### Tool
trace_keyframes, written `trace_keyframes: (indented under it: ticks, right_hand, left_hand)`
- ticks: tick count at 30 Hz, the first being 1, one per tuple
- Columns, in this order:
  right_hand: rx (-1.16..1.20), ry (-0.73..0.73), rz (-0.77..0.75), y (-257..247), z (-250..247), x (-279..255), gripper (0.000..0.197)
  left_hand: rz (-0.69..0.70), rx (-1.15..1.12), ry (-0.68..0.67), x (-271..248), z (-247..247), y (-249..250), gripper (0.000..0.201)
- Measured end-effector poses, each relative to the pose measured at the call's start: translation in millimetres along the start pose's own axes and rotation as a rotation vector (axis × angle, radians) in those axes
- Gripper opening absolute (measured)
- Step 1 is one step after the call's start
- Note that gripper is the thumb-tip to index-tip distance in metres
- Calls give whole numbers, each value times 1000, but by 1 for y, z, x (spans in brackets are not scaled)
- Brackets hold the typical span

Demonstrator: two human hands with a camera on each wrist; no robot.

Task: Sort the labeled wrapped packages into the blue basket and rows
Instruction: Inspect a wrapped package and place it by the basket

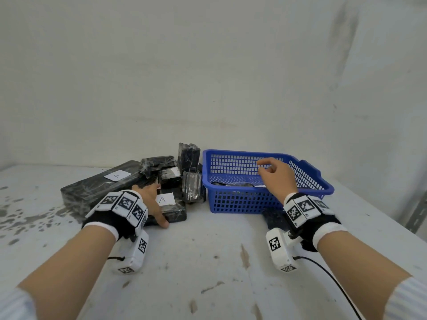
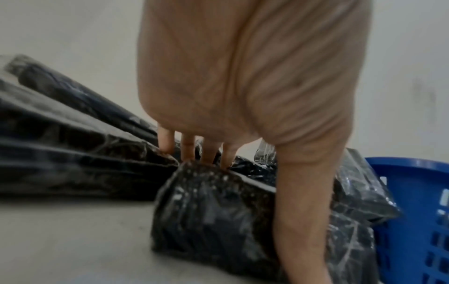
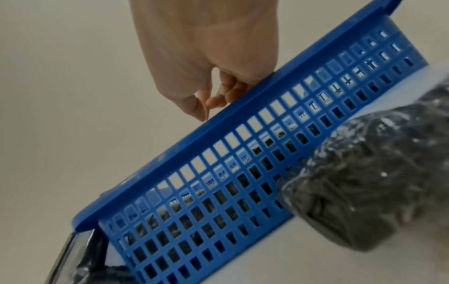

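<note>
White surface, low centre: left hand pinches the A-labelled package — lift it squarely; right hand hovers slack-fingered over the basket.

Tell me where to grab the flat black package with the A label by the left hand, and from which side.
Grip the A-labeled package across its short width, fingers over the far long edge and thumb on the near edge, coming from above. It lies flat on the table, top face clear, as the left hand already spans it.

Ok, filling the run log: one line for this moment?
left hand grips A-labelled package | right hand empty over blue basket | package in basket
</note>
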State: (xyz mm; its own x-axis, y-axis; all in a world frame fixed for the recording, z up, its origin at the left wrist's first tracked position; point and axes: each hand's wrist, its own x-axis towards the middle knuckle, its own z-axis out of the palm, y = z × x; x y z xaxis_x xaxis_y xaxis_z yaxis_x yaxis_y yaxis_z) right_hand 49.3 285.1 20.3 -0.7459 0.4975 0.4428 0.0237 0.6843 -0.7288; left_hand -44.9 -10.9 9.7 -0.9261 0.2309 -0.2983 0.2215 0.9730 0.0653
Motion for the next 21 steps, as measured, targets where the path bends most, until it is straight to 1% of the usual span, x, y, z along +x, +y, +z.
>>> trace_keyframes:
  ticks: [3, 7, 9, 12, 14, 16, 17, 19, 21]
  right_hand:
    - [25, 44, -44, 1, 0, -9, 19]
    - [53, 51, -68, -3, 3, -19, 20]
    - [102, 17, -57, -8, 4, -25, 18]
    - [219, -75, -24, -23, 8, -42, 17]
    - [261, -113, -27, -37, 11, -57, 16]
    - [311, -173, -29, -55, 11, -73, 20]
    - [371, -234, -14, -64, 10, -81, 23]
    - [560, -391, 65, -80, 6, -97, 25]
    - [726, -493, 129, -89, -1, -109, 29]
  left_hand:
    - [4, 23, 39, 1, 1, -2, 128]
    - [7, -149, 39, -10, -4, -10, 120]
    - [13, -235, 95, -20, -9, -17, 116]
    - [62, -398, 208, -45, -18, -20, 118]
    - [125, -507, 273, -65, -25, -17, 117]
    - [202, -559, 347, -85, -30, -10, 113]
    - [244, -578, 381, -94, -32, -5, 113]
    - [332, -607, 430, -112, -34, 5, 114]
    - [408, -637, 437, -127, -31, 16, 114]
